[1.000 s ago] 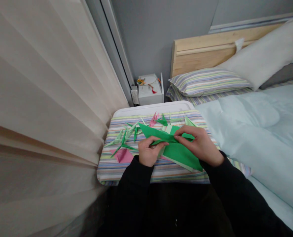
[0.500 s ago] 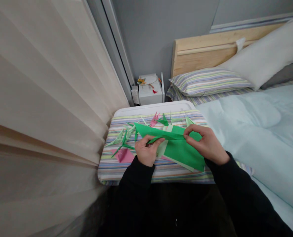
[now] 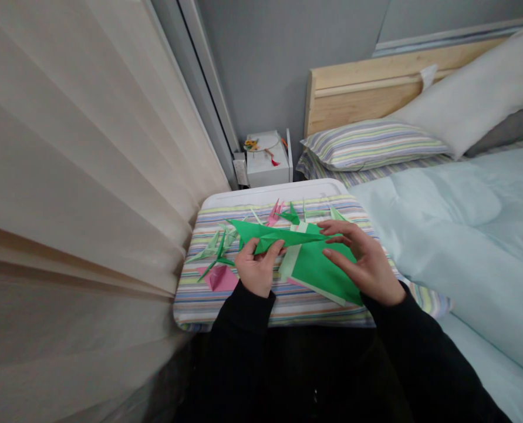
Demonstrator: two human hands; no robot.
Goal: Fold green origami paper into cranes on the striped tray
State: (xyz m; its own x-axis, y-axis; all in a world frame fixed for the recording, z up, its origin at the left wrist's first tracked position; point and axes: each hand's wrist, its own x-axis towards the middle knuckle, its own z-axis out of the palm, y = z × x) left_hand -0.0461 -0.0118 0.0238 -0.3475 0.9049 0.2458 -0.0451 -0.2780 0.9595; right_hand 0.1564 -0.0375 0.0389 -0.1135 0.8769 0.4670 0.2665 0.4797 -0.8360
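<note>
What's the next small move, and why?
Probably close the right hand on the right end of the folded green paper: its fingers are parted at that end, contact unclear, while the left hand pinches the lower edge.

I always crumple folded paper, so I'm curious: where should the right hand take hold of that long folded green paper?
Probably near the tapering right end of the folded green paper, coming from the right, with a light thumb-and-finger pinch. It narrows there, and the left hand pinches its lower edge farther left. The right hand is open beside the tip.
</note>
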